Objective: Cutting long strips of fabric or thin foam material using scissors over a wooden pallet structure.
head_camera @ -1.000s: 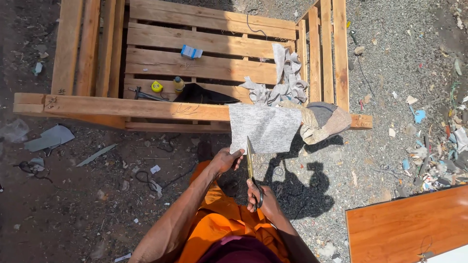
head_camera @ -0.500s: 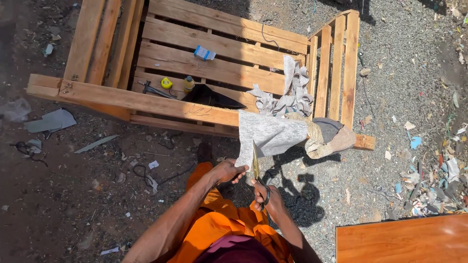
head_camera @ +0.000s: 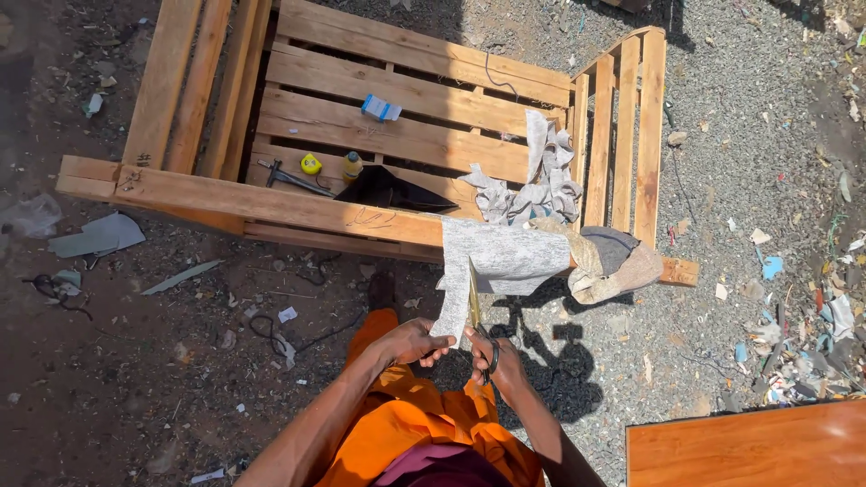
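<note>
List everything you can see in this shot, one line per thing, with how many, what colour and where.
wooden frame: one, pale wood slats, on the ground ahead
grey sheet: one, speckled grey, draped over the frame's front rail
scissors: one pair, dark handles, blades in the sheet's lower edge
cloth scraps: a heap, grey-white, on the slats
bundled fabric: one, tan and grey, at the rail's right end
tape measure: one, yellow, on the slats
small box: one, blue-white, on the slats
black sheet: one, behind the rail
board: one, orange-brown, lower right
left hand: holds the sheet's lower edge
right hand: fingers through the scissor handles
</note>
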